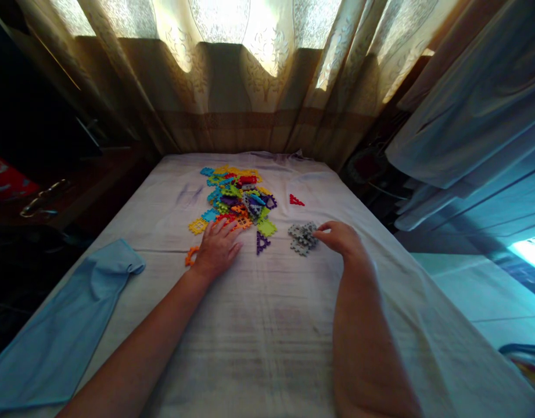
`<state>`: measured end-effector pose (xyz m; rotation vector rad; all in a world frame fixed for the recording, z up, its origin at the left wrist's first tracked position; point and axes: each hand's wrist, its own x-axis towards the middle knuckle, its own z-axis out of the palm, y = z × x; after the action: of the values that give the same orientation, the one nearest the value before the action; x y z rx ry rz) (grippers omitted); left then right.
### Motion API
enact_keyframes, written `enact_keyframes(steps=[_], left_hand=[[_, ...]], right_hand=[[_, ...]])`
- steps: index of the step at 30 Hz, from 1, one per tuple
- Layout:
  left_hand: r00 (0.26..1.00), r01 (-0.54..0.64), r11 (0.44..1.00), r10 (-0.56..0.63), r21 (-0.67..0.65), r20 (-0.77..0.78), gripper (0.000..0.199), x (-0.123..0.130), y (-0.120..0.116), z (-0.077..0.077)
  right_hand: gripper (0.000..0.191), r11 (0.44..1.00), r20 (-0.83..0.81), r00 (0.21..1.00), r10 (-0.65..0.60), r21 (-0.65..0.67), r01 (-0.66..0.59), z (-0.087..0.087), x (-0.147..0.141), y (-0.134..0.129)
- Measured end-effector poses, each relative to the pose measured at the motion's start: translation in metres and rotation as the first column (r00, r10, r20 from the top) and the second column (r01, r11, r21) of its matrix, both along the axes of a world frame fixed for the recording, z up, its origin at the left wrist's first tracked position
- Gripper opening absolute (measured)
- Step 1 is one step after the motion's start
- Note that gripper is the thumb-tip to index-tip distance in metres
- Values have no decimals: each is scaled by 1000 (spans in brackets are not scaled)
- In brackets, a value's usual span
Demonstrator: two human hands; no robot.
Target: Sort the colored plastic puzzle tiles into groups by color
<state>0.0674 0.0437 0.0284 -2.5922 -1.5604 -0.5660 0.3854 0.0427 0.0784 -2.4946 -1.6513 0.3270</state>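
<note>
Bare forearms (374, 342) come up from the near edge of the sheet-covered tabletop (271, 325) as I watch through the head camera, the two hands well apart. I see the left hand (218, 248) palm down with its fingers spread, fingertips on the near side of the colored pile (245, 200), which lies toward the far edge. An orange piece (191, 255) sits just beside that wrist. I find the gray pieces (300, 238) heaped just left of the right hand (337, 237), whose thumb and fingers come together at the heap's edge; I cannot tell whether they grip one. Between the hands lies a purple triangle (262, 242); beyond the gray heap, nearer the far right corner, a red triangle (295, 200). Blue cloth (75, 325) lies along the left edge.
</note>
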Motion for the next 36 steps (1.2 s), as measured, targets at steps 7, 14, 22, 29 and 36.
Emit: enact_keyframes(steps=[7, 14, 22, 29, 36], left_hand=[[988, -56, 997, 49, -44, -143, 44, 10, 27, 0], [974, -181, 983, 182, 20, -136, 42, -28, 8, -3], [978, -180, 982, 185, 61, -92, 31, -3, 7, 4], [975, -165, 986, 165, 16, -151, 26, 24, 24, 8], [982, -103, 995, 100, -12, -160, 16, 25, 8, 16]], right_hand=[[32, 991, -26, 996, 87, 102, -84, 4, -18, 3], [35, 985, -39, 987, 155, 85, -151, 8, -30, 4], [35, 986, -62, 989, 135, 105, -128, 12, -28, 2], [35, 984, -65, 986, 153, 105, -145, 13, -27, 3], [33, 974, -79, 978, 193, 139, -181, 18, -32, 1]])
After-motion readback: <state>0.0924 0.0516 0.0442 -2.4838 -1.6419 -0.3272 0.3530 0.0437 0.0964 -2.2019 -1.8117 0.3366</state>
